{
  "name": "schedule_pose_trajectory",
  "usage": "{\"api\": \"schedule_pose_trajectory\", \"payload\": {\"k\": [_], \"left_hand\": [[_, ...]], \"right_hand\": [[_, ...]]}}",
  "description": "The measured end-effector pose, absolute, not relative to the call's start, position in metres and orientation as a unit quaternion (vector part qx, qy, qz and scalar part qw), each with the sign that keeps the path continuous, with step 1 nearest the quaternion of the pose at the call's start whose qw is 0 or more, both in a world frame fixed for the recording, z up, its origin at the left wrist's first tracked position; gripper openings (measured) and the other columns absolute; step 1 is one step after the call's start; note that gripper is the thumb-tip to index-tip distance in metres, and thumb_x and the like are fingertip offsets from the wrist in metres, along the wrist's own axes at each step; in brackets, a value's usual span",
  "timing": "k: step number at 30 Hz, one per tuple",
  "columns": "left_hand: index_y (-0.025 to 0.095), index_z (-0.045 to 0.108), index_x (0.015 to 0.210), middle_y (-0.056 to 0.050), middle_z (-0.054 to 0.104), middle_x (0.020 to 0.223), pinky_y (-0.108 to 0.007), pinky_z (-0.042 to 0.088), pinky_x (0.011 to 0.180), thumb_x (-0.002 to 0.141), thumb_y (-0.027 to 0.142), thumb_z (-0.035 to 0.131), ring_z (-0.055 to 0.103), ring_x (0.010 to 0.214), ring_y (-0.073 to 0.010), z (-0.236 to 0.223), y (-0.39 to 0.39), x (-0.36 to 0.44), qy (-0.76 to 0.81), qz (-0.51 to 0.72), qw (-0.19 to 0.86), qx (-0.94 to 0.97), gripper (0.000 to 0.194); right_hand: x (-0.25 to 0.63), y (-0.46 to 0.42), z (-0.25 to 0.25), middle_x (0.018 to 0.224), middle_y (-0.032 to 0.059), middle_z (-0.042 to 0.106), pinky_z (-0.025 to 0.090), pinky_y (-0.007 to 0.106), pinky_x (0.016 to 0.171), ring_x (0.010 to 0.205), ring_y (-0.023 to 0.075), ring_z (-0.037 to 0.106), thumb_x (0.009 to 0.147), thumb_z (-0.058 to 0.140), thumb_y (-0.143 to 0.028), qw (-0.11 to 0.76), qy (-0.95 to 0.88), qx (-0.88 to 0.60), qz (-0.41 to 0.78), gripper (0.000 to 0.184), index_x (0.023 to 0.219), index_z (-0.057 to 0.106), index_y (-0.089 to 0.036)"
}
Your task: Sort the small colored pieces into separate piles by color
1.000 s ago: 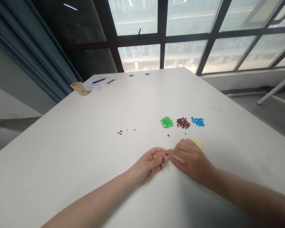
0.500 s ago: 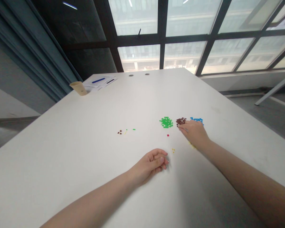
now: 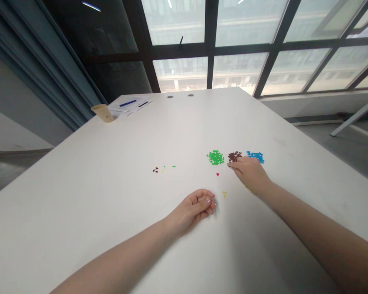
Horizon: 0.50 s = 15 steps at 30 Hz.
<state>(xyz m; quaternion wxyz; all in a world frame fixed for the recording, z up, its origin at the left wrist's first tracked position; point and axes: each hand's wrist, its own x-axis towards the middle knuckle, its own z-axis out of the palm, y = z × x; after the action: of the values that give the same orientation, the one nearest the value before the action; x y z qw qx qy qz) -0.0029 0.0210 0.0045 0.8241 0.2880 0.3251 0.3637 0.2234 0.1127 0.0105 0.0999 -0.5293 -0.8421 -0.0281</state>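
Observation:
My right hand [image 3: 250,172] is at the front edge of a pile of small brown pieces [image 3: 234,156]. Its thumb and forefinger close on one small brown piece at their tips, and the palm covers part of what lies below. Loosely curled, my left hand [image 3: 199,206] rests on its side on the white table [image 3: 184,134] with its fingers somewhat apart and nothing visible in them. Beside its fingertips lie several tiny yellow pieces [image 3: 224,193]. A single red square [image 3: 217,174] sits between the hands and the green pile [image 3: 215,157].
Blue pieces [image 3: 256,157] lie just beyond my right hand, and a few yellow ones [image 3: 248,188] show under its wrist. Farther left are several brown bits [image 3: 155,170] and a green piece [image 3: 173,166]. A paper cup [image 3: 103,113] and papers with a blue pen [image 3: 128,103] stand far left.
My right hand has drawn slightly back toward me from the brown pile, with a small brown piece at its fingertips. The left hand has barely shifted.

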Motion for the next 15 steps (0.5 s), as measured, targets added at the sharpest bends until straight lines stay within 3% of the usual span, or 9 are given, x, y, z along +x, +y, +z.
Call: {"api": "schedule_pose_trajectory", "payload": {"k": [15], "left_hand": [[0.014, 0.058, 0.085, -0.002, 0.059, 0.072, -0.020, 0.032, 0.057, 0.070, 0.028, 0.066, 0.052, 0.061, -0.0068, 0.0018, 0.0216, -0.0028, 0.329, 0.357, 0.827, 0.282, 0.022]], "right_hand": [[0.2270, 0.1190, 0.0069, 0.083, 0.0056, 0.063, 0.028, 0.029, 0.069, 0.081, 0.0185, 0.052, 0.087, 0.042, -0.024, 0.078, -0.828, -0.554, -0.044, 0.026, 0.082, 0.067, -0.019]]}}
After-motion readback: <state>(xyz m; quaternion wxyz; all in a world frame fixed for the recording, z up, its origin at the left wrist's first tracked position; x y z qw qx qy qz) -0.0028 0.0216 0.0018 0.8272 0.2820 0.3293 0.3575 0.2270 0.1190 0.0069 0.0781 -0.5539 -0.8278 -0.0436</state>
